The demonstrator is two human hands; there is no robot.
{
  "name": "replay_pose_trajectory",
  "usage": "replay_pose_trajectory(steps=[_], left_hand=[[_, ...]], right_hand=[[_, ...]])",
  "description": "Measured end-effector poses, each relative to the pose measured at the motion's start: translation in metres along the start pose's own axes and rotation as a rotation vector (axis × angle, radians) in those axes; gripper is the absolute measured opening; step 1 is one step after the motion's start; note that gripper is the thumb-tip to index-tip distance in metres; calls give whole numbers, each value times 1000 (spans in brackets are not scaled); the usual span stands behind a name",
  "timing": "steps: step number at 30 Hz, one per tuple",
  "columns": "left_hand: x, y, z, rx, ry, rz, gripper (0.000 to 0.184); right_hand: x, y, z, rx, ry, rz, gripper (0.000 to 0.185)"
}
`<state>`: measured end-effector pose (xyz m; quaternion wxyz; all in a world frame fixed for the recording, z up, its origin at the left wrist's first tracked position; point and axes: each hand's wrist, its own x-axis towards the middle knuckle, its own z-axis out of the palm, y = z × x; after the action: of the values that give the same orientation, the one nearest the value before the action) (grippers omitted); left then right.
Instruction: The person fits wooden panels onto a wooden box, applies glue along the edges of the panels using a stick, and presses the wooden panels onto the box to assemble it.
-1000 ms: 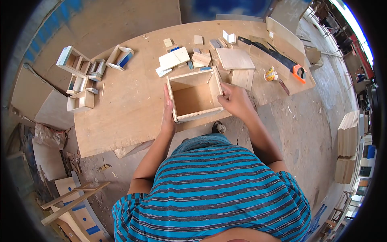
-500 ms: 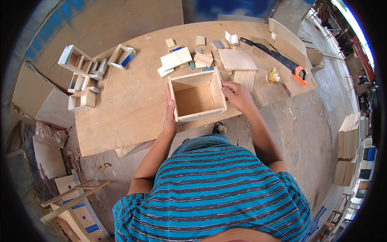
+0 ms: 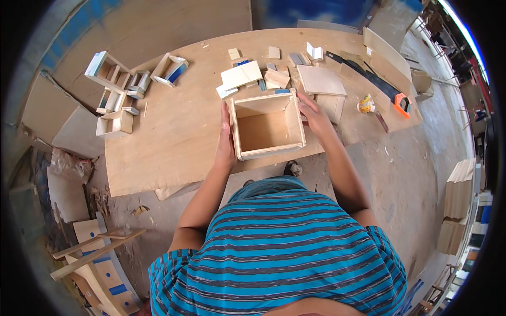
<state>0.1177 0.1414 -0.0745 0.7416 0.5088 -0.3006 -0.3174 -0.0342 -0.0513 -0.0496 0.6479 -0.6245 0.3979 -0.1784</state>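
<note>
An open-topped wooden box point(image 3: 270, 153) with pale edges is held near the front edge of the table, its hollow inside facing up toward me. Flat along the box's left wall lies my left hand point(image 3: 225, 145), fingers pointing away from me. My right hand point(image 3: 315, 117) presses on the opposite wall near the far right corner, with its fingers stretched out and partly hidden behind the box. Between them the two hands grip the box. Just beyond it are a pale flat board point(image 3: 241, 75) and several small wood offcuts point(image 3: 276, 78).
Small wooden boxes point(image 3: 114, 123) cluster at the table's point(image 3: 163, 152) left end. On the right lie a square panel point(image 3: 321, 80), a handsaw point(image 3: 377, 83) with an orange handle, and a yellow-and-white tub point(image 3: 366, 104). Stacked boards point(image 3: 457, 195) stand farther right on the floor.
My right hand has gone from bent fingers at the box's right wall to straighter fingers laid along it. The whole scene has shifted slightly rightward in view.
</note>
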Motion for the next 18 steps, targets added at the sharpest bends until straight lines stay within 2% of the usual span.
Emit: replay_pose_trajectory(steps=[5, 11, 14, 17, 18], left_hand=[[5, 0, 0, -14, -1, -9, 63], [10, 1, 2, -26, -10, -18, 62], [11, 0, 1, -25, -9, -21, 62], [13, -1, 1, -23, -13, -25, 62], [13, -2, -1, -23, -18, -25, 62]], right_hand=[[19, 20, -4, -139, 1, -181, 52], [15, 9, 3, -276, 14, -243, 56], [2, -17, 12, -698, 190, -549, 52], [3, -32, 22, -915, 152, -861, 44], [4, -36, 27, -989, 110, -867, 43]])
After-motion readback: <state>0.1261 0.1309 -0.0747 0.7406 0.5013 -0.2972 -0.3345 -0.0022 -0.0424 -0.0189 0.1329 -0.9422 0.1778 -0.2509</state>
